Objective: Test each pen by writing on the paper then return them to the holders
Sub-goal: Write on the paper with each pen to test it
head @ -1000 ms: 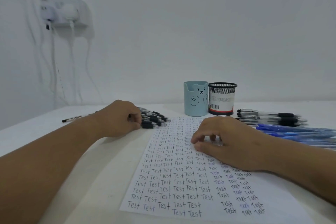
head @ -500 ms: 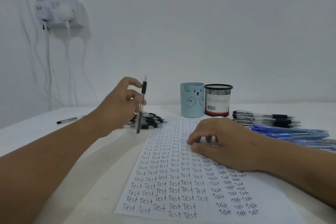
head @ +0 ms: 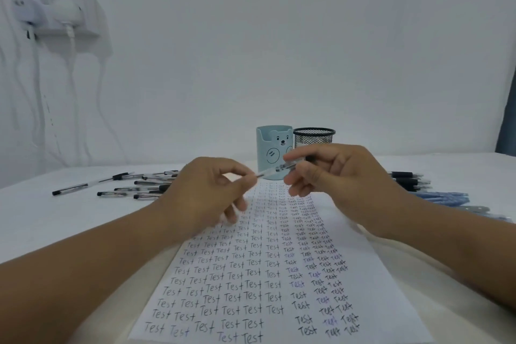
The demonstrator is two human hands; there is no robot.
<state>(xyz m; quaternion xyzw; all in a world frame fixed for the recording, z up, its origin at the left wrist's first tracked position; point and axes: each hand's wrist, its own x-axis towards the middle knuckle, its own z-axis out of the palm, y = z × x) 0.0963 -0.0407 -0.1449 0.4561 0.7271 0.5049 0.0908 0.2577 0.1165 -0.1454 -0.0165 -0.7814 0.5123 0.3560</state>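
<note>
A clear pen (head: 275, 171) with a black cap hangs between both hands above the top of the paper (head: 279, 268), which is covered in rows of "Test". My left hand (head: 206, 193) pinches one end of the pen, and my right hand (head: 332, 173) pinches the capped end. Behind the hands stand a light blue bear holder (head: 272, 145) and a black mesh holder (head: 314, 137), the latter partly hidden by my right hand.
A pile of black-capped pens (head: 136, 184) lies on the white table to the left. Black pens (head: 407, 179) and blue pens (head: 444, 198) lie to the right. A wall socket with hanging white cables (head: 55, 17) is at the far left.
My left hand lifted one pen from the left pile and carried it to the middle. My right hand rose off the paper and took hold of the pen's other end.
</note>
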